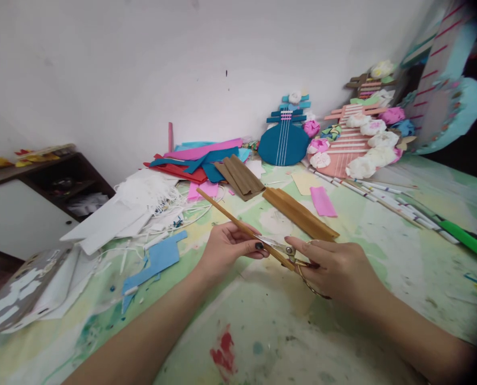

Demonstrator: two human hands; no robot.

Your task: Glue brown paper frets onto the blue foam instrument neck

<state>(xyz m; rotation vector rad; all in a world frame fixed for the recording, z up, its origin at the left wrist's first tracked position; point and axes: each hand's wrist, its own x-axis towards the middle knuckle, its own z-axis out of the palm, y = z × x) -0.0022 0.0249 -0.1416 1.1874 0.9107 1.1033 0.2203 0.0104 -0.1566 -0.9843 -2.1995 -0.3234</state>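
My left hand point(233, 243) pinches a long, narrow brown paper strip point(218, 207) between thumb and fingers. The strip slants from upper left down to the right, above the table. Gold-handled scissors point(290, 250) are gripped in my right hand point(335, 264), with its fingers at the handle loops. Their blades point left and lie against the strip near my left fingertips; whether they are cutting I cannot tell. Just beyond my hands lies a folded ochre crepe paper piece point(300, 214). A darker brown crepe paper piece point(240, 176) rests farther back.
A paint-stained table point(238, 331) spreads below. Left are blue paper scraps point(164, 256) and white paper point(102, 222). Coloured paper point(204, 155) is piled at the back. A blue lute-shaped craft point(284, 141) and a pink one with paper flowers point(343, 144) lean by the wall.
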